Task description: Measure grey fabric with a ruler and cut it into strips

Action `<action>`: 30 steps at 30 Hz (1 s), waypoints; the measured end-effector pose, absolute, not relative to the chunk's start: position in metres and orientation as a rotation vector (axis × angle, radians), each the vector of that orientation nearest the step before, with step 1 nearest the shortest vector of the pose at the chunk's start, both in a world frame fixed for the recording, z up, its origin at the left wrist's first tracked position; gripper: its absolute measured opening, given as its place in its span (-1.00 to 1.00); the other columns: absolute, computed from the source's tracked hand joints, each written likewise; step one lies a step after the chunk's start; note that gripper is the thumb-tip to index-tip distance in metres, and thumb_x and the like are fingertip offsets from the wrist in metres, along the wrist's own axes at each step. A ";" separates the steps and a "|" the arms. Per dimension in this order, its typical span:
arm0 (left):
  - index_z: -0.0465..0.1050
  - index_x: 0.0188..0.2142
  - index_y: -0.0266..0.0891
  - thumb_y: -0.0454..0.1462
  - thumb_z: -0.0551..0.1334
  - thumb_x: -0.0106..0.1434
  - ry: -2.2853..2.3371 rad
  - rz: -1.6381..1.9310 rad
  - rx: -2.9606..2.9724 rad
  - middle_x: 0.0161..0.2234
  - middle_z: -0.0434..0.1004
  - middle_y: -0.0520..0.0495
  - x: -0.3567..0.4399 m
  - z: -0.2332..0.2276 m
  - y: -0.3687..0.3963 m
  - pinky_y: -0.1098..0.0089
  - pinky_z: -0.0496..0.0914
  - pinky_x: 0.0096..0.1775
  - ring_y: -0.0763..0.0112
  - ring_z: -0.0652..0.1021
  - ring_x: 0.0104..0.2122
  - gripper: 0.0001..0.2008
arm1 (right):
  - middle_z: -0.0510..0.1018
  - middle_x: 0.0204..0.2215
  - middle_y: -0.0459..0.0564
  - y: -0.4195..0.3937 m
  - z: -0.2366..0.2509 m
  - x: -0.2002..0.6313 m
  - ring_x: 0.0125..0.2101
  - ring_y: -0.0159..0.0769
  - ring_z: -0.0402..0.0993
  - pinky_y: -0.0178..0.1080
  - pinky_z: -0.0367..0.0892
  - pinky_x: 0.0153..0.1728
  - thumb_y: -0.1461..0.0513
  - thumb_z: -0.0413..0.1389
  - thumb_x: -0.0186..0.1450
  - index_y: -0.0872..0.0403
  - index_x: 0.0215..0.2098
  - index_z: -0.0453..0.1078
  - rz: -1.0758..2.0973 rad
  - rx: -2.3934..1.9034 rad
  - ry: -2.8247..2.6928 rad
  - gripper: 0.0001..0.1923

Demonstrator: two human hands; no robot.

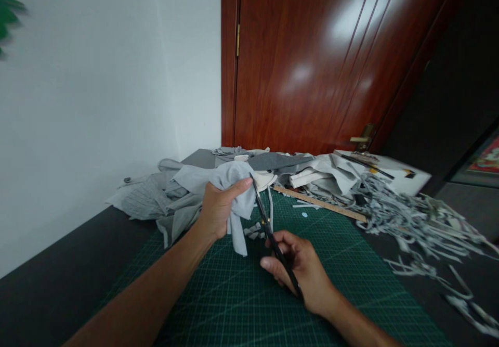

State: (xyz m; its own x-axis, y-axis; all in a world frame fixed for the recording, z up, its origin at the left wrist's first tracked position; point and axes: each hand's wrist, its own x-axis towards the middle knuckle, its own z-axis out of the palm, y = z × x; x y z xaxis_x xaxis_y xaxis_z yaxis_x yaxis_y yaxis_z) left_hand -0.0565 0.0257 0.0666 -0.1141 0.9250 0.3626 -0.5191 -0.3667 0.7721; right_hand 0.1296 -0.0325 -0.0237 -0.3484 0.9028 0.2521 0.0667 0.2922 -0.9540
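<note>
A piece of light grey fabric [234, 174] is gripped in my left hand [219, 204], its folds hanging down over the mat. My right hand [298, 266] is closed round the handles of long black scissors [267, 225]. Their blades point up and away, with the tips beside my left thumb at the fabric's right edge. A thin grey strip [271, 209] hangs just right of the blades. Beneath both hands lies a green cutting mat [218, 305] with a grid. Small grey scraps [254, 231] lie on it behind the scissors.
Grey cloth [144, 196] is heaped at the left, and more fabric pieces [331, 172] at the back. A wooden ruler [319, 202] lies across the mat's far right. Tangled cut strips [413, 222] cover the right side, before a white box [409, 172]. A wall and a brown door [296, 61] stand behind.
</note>
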 end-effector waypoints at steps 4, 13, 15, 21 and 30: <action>0.66 -0.28 -0.28 -0.33 0.58 -0.08 0.602 1.751 1.027 -0.37 0.71 0.01 -0.058 0.067 0.026 0.36 0.54 -0.28 0.33 0.64 -0.42 -0.67 | 0.32 -0.59 -0.26 -0.032 -0.028 0.130 -0.62 -0.45 0.19 -0.37 0.07 -0.61 -0.03 0.40 0.30 0.06 -0.19 0.42 1.155 -0.891 -1.681 -0.60; 0.64 -0.33 -0.27 -0.26 0.59 -0.01 0.612 1.758 1.030 -0.40 0.69 0.01 -0.058 0.066 0.029 0.37 0.52 -0.29 0.34 0.63 -0.43 -0.73 | 0.34 -0.58 -0.25 -0.032 -0.027 0.129 -0.62 -0.43 0.25 -0.36 0.13 -0.61 -0.06 0.40 0.28 0.07 -0.19 0.42 1.154 -0.908 -1.663 -0.57; 0.64 -0.33 -0.28 -0.25 0.59 -0.01 0.623 1.762 1.033 -0.40 0.70 0.01 -0.058 0.067 0.029 0.37 0.52 -0.29 0.34 0.63 -0.43 -0.73 | 0.34 -0.59 -0.25 -0.032 -0.025 0.129 -0.62 -0.43 0.24 -0.37 0.12 -0.61 -0.06 0.41 0.27 0.06 -0.20 0.42 1.170 -0.904 -1.656 -0.56; 0.63 -0.40 -0.27 -0.32 0.60 -0.11 0.654 1.805 1.023 -0.45 0.68 0.04 -0.058 0.069 0.027 0.37 0.50 -0.36 0.34 0.61 -0.48 -0.73 | 0.32 -0.60 -0.27 -0.034 -0.021 0.128 -0.61 -0.44 0.16 -0.36 0.04 -0.60 -0.03 0.47 0.20 0.07 -0.22 0.45 1.159 -0.909 -1.680 -0.55; 0.65 -0.37 -0.29 -0.33 0.58 -0.12 0.698 1.812 1.061 -0.42 0.70 0.03 -0.059 0.067 0.029 0.37 0.52 -0.32 0.33 0.63 -0.44 -0.72 | 0.33 -0.58 -0.26 -0.033 -0.024 0.130 -0.59 -0.43 0.18 -0.34 0.06 -0.56 0.00 0.49 0.19 0.08 -0.19 0.47 1.122 -0.921 -1.697 -0.55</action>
